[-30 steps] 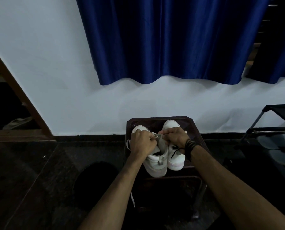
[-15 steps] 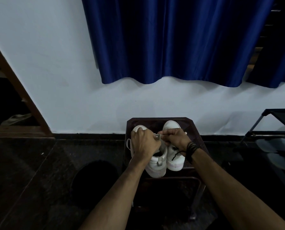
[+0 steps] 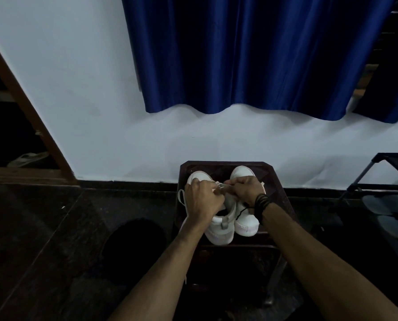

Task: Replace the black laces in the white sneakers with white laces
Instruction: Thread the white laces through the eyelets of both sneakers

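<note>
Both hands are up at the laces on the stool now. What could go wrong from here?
The left sneaker has its heel past the stool front edge; a hard pull might tip it off. The white lace is pinched between left hand and right hand; the grip could slip. A black lace dangles nearby and may snag.

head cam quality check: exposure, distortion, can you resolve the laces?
Head view: the lower half is underexposed, so the floor and stool go near black; the wall and blue curtain are evenly lit. Wide-angle bowing curves the edges. The white lace between the left hand and right hand is soft, barely resolved.
</note>
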Action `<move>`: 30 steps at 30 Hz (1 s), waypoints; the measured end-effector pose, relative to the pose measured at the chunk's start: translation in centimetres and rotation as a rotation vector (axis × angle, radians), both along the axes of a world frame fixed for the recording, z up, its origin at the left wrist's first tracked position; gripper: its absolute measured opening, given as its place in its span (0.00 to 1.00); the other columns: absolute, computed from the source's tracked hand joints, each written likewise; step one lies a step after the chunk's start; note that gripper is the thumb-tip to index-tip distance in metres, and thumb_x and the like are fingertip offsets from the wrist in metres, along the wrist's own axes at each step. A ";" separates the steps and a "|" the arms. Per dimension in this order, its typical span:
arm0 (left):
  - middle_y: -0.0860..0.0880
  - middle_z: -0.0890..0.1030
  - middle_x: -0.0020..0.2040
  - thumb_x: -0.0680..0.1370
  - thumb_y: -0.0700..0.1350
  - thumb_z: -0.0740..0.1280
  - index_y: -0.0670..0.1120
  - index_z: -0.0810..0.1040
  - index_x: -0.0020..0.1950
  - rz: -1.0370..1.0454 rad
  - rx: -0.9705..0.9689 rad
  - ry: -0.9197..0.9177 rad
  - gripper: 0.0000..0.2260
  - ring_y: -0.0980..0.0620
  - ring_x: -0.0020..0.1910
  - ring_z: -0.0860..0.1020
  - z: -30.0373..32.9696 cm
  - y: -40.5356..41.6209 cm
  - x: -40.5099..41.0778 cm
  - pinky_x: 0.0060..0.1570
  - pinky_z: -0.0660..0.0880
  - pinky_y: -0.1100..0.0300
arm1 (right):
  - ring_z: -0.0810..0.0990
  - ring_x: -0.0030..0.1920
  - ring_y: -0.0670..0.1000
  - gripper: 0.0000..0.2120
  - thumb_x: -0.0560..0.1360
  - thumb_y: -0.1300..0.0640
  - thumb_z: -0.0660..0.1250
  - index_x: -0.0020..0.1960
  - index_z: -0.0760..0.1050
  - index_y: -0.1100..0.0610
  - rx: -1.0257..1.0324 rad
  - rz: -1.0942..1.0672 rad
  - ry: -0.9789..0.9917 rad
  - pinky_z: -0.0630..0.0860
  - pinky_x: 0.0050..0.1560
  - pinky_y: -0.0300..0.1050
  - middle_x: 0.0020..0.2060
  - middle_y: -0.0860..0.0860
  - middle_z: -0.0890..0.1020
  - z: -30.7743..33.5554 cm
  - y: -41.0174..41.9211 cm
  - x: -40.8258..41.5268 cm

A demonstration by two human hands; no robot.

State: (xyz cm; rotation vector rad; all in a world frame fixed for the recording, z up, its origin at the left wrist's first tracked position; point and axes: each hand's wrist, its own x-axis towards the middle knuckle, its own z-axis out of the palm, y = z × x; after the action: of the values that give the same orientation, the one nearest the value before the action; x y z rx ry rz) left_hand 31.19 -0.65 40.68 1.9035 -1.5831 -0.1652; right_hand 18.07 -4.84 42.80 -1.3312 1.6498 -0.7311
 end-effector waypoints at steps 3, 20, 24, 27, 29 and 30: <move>0.48 0.85 0.43 0.73 0.50 0.66 0.54 0.87 0.47 0.023 -0.040 0.091 0.10 0.47 0.48 0.78 -0.5 -0.1 0.2 0.52 0.71 0.53 | 0.77 0.28 0.42 0.04 0.75 0.59 0.73 0.49 0.84 0.57 0.057 0.044 -0.152 0.76 0.29 0.37 0.36 0.54 0.84 0.6 0.3 -0.6; 0.52 0.84 0.39 0.73 0.47 0.60 0.49 0.83 0.38 -0.079 -0.091 -0.184 0.12 0.47 0.49 0.75 -0.3 0.0 0.2 0.52 0.66 0.50 | 0.81 0.37 0.50 0.18 0.74 0.71 0.70 0.61 0.71 0.61 0.097 -0.035 -0.386 0.78 0.30 0.34 0.42 0.58 0.81 0.1 -0.1 -0.7; 0.51 0.82 0.35 0.72 0.47 0.64 0.48 0.82 0.35 -0.093 -0.044 -0.226 0.09 0.47 0.48 0.75 -0.2 -0.5 0.2 0.51 0.66 0.51 | 0.80 0.36 0.48 0.19 0.74 0.72 0.69 0.61 0.69 0.60 0.085 -0.038 -0.396 0.77 0.29 0.33 0.39 0.55 0.80 0.1 0.0 -0.5; 0.50 0.80 0.32 0.70 0.48 0.62 0.48 0.81 0.33 -0.098 -0.025 -0.225 0.10 0.48 0.47 0.75 0.0 -0.6 0.1 0.51 0.66 0.50 | 0.80 0.37 0.47 0.19 0.74 0.72 0.70 0.61 0.69 0.61 0.056 -0.046 -0.405 0.78 0.31 0.34 0.40 0.55 0.80 0.0 0.1 -0.3; 0.49 0.80 0.32 0.69 0.50 0.59 0.48 0.81 0.33 -0.101 -0.020 -0.210 0.13 0.47 0.47 0.75 0.1 -0.7 0.2 0.51 0.65 0.50 | 0.81 0.40 0.48 0.20 0.73 0.71 0.71 0.61 0.69 0.61 0.041 -0.033 -0.397 0.79 0.33 0.35 0.43 0.57 0.82 -0.2 0.1 -0.3; 0.50 0.81 0.33 0.69 0.51 0.59 0.48 0.82 0.34 -0.100 -0.014 -0.213 0.14 0.48 0.48 0.75 0.2 -0.7 0.2 0.51 0.64 0.51 | 0.82 0.41 0.49 0.20 0.73 0.70 0.72 0.61 0.69 0.60 0.032 -0.024 -0.393 0.79 0.34 0.36 0.43 0.58 0.82 -0.3 0.1 -0.4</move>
State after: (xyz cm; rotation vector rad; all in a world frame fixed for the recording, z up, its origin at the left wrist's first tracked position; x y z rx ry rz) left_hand 31.37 -1.40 40.89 1.8822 -1.8162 0.0069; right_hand 17.70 -4.77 42.53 -1.0658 1.3576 -0.9121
